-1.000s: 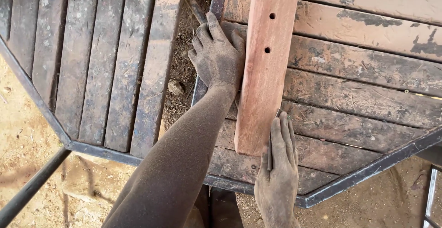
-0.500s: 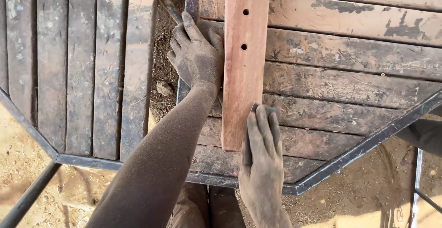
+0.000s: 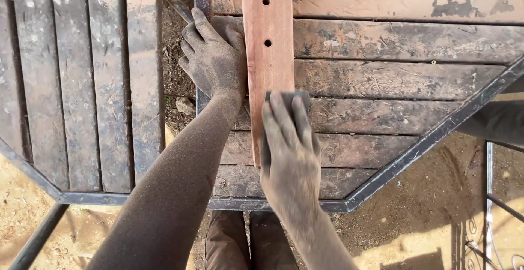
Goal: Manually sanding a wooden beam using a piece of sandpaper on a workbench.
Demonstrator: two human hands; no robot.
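The right hand (image 3: 289, 150) has slid its sanding pad (image 3: 286, 98) up the reddish plank (image 3: 268, 35), pressing flat, while the left hand (image 3: 214, 57) stays braced against the plank's edge on the slatted tabletop (image 3: 393, 79).

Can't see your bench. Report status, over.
Left hand flat, steadying reddish plank. Right hand pressing dark sanding pad on plank. Nothing in the way.
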